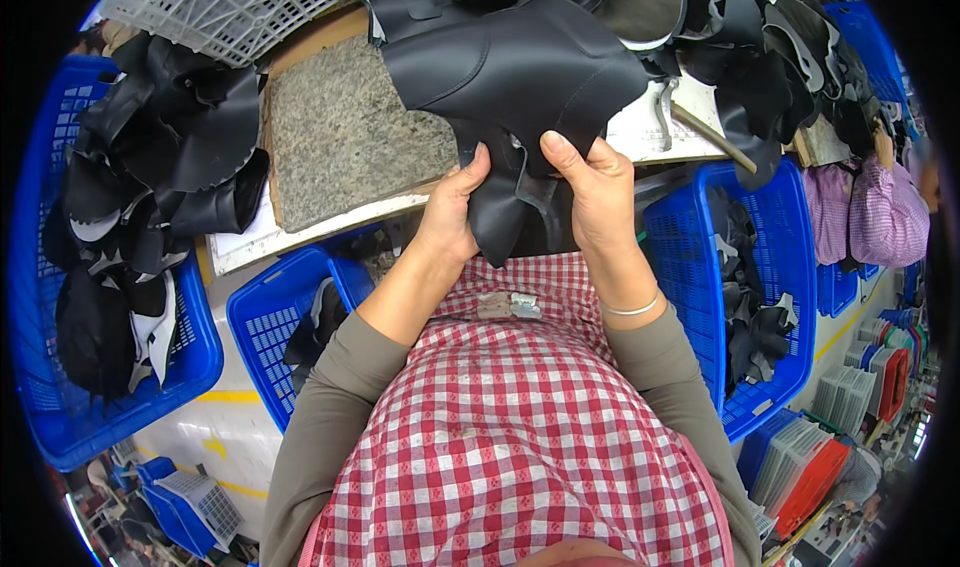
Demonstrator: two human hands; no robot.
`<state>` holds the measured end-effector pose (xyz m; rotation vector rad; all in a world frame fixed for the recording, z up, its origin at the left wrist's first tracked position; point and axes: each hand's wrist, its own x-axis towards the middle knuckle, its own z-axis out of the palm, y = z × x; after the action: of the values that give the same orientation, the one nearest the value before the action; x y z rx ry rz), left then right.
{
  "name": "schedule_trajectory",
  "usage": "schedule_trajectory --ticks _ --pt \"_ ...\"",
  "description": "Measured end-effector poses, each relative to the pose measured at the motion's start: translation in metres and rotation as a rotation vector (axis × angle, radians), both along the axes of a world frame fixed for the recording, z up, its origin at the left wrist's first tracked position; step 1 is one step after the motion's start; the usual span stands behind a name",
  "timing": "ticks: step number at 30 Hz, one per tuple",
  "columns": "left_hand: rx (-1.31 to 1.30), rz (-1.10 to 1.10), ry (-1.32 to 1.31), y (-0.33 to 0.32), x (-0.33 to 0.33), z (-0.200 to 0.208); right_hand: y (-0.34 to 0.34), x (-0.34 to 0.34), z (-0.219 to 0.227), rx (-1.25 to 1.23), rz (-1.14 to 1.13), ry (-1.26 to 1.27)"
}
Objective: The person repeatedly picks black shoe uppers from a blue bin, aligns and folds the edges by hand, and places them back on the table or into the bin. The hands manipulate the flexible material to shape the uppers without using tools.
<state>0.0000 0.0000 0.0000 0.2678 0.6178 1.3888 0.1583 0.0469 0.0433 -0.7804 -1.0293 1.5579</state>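
Observation:
Both my hands grip a black stitched leather shoe upper (520,67) in front of my apron. My left hand (455,202) pinches its near left edge, thumb on top. On the near right part, my right hand (598,192) holds it the same way, with a bracelet at the wrist. The upper spreads out over the near edge of the workbench, and its narrow end hangs down between my hands. To its left lies a speckled stone slab (350,132). A hammer with a wooden handle (712,137) and a metal head (665,112) rests right of the upper.
Black leather pieces (160,137) heap over a blue basket (195,367) at left. More pieces (745,42) pile along the bench's back right. Blue baskets (265,302) (690,257) stand below the bench on both sides. A grey plastic crate (230,7) is at the back left. Another person's pink checked sleeve (885,212) shows at right.

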Motion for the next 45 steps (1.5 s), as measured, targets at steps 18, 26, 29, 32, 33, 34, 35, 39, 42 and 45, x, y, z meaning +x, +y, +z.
schedule_trajectory --ticks 18,26,29,32,33,34,35,39,42,45 --pt "-0.051 -0.192 1.485 -0.06 -0.161 0.067 0.035 0.026 0.086 0.907 0.404 -1.014" --pt "-0.116 -0.634 0.549 -0.123 -0.118 0.008 -0.042 0.027 0.066 1.998 0.633 -1.167" --pt "-0.38 -0.714 0.332 -0.13 -0.078 -0.01 -0.057 0.03 0.051 1.961 0.656 -1.162" --pt "-0.203 -0.632 -0.135 -0.129 -0.067 -0.017 -0.069 0.036 0.041 1.937 0.703 -1.14" --pt "-0.12 -0.59 -0.142 -0.129 -0.068 -0.018 -0.072 0.038 0.039 1.947 0.732 -1.143" --pt "-0.055 -0.582 -0.124 -0.129 -0.066 -0.021 -0.074 0.04 0.037 1.926 0.722 -1.188" --pt "-0.005 -0.573 -0.097 -0.129 -0.066 -0.023 -0.075 0.043 0.034 1.889 0.661 -1.186" --pt "0.233 -0.275 1.522 -0.134 -0.041 -0.03 -0.079 0.047 0.019 1.711 0.7 -1.221" --pt "0.198 -0.349 1.724 -0.135 -0.03 -0.019 -0.085 0.048 0.005 1.67 0.755 -1.288" --pt "0.116 -0.273 1.633 -0.128 -0.042 0.007 -0.086 0.053 -0.002 1.61 0.632 -1.245"
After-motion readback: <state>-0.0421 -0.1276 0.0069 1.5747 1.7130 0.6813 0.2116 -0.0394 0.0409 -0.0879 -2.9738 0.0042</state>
